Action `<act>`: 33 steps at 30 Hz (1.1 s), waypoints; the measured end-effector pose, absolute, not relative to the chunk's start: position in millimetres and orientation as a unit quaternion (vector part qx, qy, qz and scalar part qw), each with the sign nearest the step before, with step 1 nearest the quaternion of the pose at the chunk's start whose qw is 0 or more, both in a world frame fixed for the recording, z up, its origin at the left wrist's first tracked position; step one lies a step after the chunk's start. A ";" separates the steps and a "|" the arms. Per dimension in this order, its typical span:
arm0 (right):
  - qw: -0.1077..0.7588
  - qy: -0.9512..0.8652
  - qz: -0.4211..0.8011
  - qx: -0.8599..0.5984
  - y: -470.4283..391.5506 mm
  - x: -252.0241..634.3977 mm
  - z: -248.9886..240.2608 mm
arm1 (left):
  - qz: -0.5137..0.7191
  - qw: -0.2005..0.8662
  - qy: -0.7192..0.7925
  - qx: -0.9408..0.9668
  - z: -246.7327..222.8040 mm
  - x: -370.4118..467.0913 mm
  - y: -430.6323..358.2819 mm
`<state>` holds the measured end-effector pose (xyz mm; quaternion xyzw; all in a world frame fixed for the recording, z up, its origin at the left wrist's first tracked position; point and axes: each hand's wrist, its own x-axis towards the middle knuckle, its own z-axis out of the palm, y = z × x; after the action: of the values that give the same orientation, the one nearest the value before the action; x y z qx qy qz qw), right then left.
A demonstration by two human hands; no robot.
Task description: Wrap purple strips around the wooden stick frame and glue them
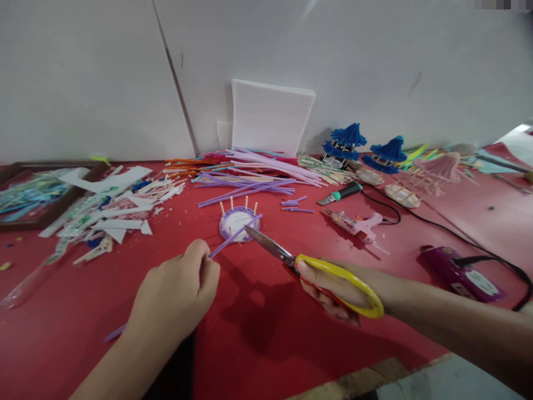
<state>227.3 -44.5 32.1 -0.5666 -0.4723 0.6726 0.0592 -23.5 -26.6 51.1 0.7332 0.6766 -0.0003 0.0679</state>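
My left hand (179, 286) is closed on a thin purple stick (225, 245), which slants up to the right. In my right hand (328, 289) are scissors (341, 283) with yellow handles; their blades look closed or nearly so, with the tip close to the purple stick. Behind the stick, a small round piece (238, 223) with a white base, a purple rim and several upright wooden pegs sits on the red table (266, 333). Short purple pieces (295, 205) lie to its right.
Colored sticks (266, 169) lie behind. Scraps (120, 205) and a framed tray (25, 223) are left. A utility knife (341, 193), pink glue gun (358, 226), purple power strip (460, 275) with cable, and blue-roofed models (345, 141) are right.
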 end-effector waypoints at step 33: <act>0.066 -0.436 0.691 -0.573 -53.7 214.5 33.2 | 0.106 0.061 0.641 0.758 32.1 -29.2 -18.1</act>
<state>214.5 -53.7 33.2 -0.5732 -0.4360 0.6906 0.0664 -29.2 -18.1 32.1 0.7577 0.6411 0.1060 0.0614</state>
